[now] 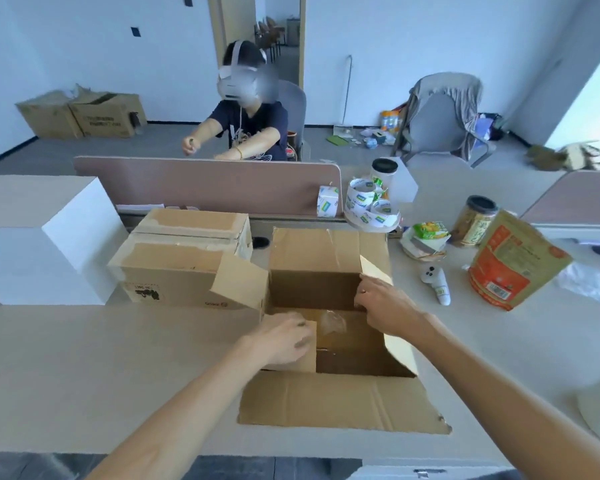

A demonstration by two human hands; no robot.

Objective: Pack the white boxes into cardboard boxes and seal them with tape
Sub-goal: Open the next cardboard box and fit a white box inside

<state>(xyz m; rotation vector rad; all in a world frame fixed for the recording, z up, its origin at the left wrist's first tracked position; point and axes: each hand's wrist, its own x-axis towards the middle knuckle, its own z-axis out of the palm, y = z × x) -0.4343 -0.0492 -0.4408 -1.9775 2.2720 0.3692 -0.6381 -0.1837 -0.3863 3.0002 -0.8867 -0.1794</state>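
While another person [246, 123] sits beyond the divider [205, 185] in this grey-floored room, the pale desk [84, 358] carries white boxes [77, 251] far left of the fingers, an open carton [326, 400] around them, and tape rolls [364, 206] beyond. The left hand [284, 337] grips the left flap [307, 356]; the right hand [385, 306], fingers bent, touches the right flap [400, 351], grasp unclear.

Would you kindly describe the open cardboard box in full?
The open cardboard box is brown corrugated card, upright on the pale desk. Its far flap stands up, the near flap lies flat toward the person, and the side flaps are raised. Inside, only bottom flaps with clear tape scraps show. The left hand grips its left side, the right hand its right flap.
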